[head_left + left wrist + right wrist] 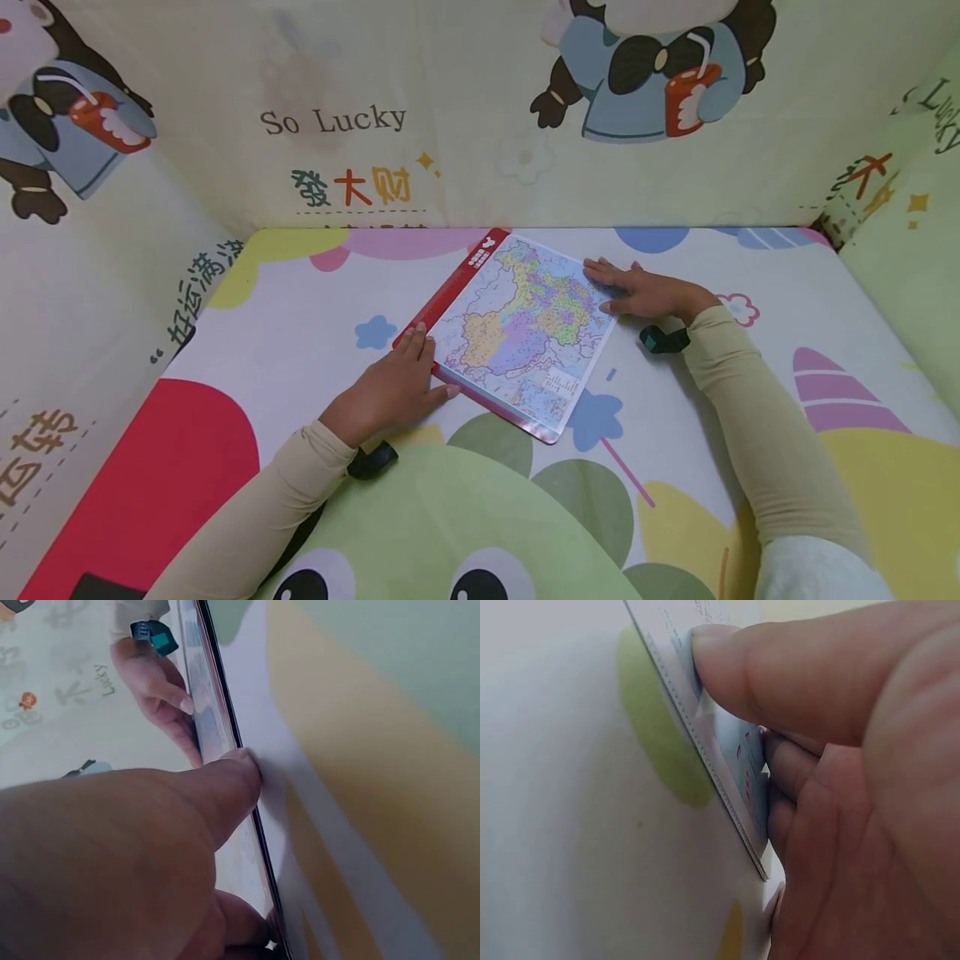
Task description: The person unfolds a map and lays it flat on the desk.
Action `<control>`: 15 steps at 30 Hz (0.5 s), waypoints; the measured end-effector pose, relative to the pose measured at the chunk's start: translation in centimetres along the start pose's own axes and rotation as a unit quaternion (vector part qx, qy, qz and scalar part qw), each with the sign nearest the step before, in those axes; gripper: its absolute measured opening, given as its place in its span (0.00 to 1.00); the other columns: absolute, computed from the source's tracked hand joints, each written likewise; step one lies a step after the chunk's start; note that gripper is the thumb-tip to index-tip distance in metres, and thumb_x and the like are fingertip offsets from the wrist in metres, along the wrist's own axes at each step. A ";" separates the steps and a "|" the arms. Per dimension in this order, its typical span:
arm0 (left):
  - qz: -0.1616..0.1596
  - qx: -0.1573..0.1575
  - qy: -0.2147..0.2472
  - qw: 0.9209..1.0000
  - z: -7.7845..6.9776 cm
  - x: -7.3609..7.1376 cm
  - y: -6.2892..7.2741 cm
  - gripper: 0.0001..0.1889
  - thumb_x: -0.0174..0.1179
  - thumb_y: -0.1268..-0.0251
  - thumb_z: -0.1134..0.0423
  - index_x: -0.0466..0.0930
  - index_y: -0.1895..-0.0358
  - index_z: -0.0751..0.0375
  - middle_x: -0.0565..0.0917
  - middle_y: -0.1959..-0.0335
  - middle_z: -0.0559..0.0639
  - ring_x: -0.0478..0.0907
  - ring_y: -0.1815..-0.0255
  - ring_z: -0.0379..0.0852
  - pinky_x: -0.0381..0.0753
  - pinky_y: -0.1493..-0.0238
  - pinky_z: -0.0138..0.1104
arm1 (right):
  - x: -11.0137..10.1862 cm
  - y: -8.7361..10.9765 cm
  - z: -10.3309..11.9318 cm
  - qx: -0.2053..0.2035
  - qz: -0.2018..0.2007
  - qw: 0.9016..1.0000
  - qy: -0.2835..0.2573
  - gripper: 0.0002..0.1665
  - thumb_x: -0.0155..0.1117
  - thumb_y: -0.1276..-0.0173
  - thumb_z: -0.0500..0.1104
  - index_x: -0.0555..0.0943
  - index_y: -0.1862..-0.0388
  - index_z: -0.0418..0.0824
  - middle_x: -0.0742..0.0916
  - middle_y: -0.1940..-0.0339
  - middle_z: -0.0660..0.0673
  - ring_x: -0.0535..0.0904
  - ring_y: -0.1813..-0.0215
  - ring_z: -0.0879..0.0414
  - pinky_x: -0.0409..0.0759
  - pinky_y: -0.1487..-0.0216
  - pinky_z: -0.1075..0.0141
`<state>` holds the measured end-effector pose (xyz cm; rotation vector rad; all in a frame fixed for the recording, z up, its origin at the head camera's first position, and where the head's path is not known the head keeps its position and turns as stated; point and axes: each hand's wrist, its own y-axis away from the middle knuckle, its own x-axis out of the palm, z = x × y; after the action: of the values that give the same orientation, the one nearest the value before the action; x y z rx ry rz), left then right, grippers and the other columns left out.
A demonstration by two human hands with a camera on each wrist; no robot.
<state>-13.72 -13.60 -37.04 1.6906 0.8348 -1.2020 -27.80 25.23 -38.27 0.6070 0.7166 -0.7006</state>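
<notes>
A thin, flat map board (pixel 517 325) with rounded corners lies at a slant on the table. It has a red strip down its left side and a coloured printed map. My left hand (pixel 390 392) rests on its left corner, fingers straight, thumb at the near edge. In the left wrist view that thumb (pixel 236 776) touches the board's thin dark edge. Across the board, my right hand (pixel 648 292) lies on the right corner with fingers spread. The right wrist view shows its thumb (pixel 727 667) on the board's surface near the edge; the fingertips are partly hidden.
A printed tablecloth (pixel 300 333) with a green cartoon face and coloured shapes covers the table. Patterned cloth walls (pixel 480 192) stand behind and at both sides. A dark object (pixel 105 587) shows at the lower left edge. Each wrist wears a small black device (pixel 663 339).
</notes>
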 end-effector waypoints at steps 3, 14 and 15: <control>0.009 0.000 0.002 1.000 -0.3 -0.1 0.1 0.49 0.59 0.35 0.41 0.49 0.26 0.76 0.48 0.24 0.68 0.43 0.23 0.63 0.71 0.40 0.53 | -0.1 -0.1 -0.1 -0.001 -0.004 1.000 0.001 0.42 0.57 0.28 0.39 0.50 0.21 0.39 0.48 0.20 0.42 0.33 0.22 0.44 0.22 0.29 0.44; 0.010 -0.006 -0.003 1.000 -0.7 -0.1 0.4 0.48 0.60 0.36 0.41 0.51 0.26 0.74 0.49 0.24 0.67 0.44 0.24 0.63 0.75 0.44 0.52 | -0.3 -0.1 0.3 0.008 0.000 1.000 -0.005 0.42 0.58 0.28 0.39 0.50 0.22 0.36 0.48 0.20 0.40 0.34 0.22 0.43 0.27 0.27 0.46; 0.011 -0.006 -0.001 1.000 -0.8 -0.1 0.4 0.48 0.60 0.36 0.42 0.51 0.26 0.74 0.49 0.23 0.67 0.44 0.24 0.63 0.76 0.45 0.51 | -0.3 -0.1 0.3 0.009 0.001 1.000 0.002 0.42 0.58 0.28 0.39 0.50 0.22 0.36 0.48 0.20 0.40 0.34 0.22 0.42 0.29 0.27 0.45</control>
<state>-13.16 -13.04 -36.75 1.6841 0.8189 -1.1805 -27.93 25.04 -37.85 0.6254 0.7140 -0.7044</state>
